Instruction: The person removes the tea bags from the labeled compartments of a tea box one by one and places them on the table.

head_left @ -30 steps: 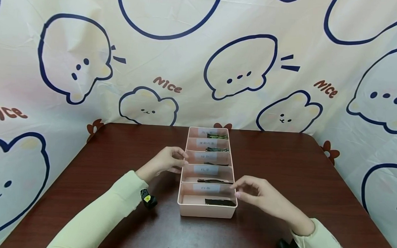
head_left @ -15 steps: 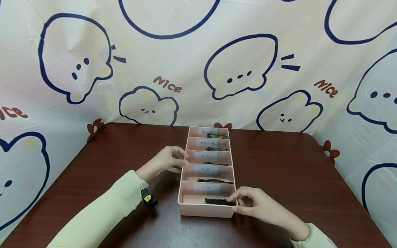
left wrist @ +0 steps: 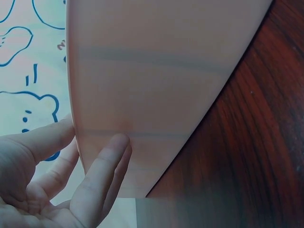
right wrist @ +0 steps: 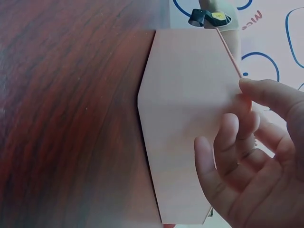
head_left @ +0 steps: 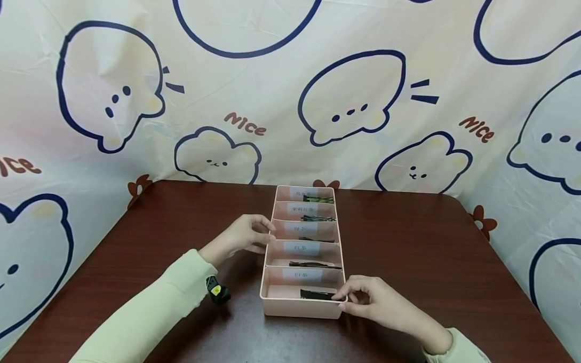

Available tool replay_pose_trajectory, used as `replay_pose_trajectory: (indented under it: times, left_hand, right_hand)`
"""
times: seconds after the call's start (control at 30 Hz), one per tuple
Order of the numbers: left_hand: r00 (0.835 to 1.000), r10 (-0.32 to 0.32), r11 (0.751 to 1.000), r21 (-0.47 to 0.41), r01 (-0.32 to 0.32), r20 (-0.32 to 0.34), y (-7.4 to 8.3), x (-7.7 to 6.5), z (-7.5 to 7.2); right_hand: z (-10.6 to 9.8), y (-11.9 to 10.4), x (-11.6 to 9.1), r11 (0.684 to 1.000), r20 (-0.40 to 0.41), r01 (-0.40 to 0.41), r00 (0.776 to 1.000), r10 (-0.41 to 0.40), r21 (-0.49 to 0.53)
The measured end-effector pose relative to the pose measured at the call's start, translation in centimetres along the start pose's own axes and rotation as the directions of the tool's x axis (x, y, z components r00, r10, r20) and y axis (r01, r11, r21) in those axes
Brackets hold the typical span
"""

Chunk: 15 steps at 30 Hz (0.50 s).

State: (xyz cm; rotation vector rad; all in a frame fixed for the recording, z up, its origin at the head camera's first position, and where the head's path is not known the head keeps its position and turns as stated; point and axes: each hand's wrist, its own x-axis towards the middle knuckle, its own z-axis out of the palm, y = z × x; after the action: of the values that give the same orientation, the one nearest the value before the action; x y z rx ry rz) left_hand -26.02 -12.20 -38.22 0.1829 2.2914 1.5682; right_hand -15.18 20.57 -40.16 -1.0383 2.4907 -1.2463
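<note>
A long pale-pink divided box (head_left: 302, 308) stands on the table, its several compartments in a row away from me. White labels with printed characters face me. Thin sachets lie inside; the nearest compartment has dark ones (head_left: 315, 295), the farthest green ones (head_left: 318, 199). My left hand (head_left: 243, 234) holds the box's left rim, thumb and index at the edge, other fingers against the outer wall in the left wrist view. My right hand (head_left: 377, 299) pinches the near right corner, index over the rim beside the dark sachets, thumb outside. Its other fingers curl loosely by the wall (right wrist: 180, 128).
The dark reddish-brown wooden table (head_left: 189, 327) reaches back to a cream cloth backdrop (head_left: 284, 85) with cartoon outlines. A black wrist strap (head_left: 218, 291) sits at the left sleeve cuff.
My right hand has come down and nearer along the box's right side to the near corner, its index dipping over the rim. Left hand and box stay put.
</note>
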Motion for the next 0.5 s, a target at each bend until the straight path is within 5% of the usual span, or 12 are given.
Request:
replay_pose_trajectory:
  times: [0.5]
  left_hand:
    - [1.000,0.004,1.000,0.012,-0.004,-0.006,0.07,-0.10,0.06]
  right_hand:
    - [0.38,0.06,0.33,0.998,-0.076,0.069,0.995,-0.070,-0.010]
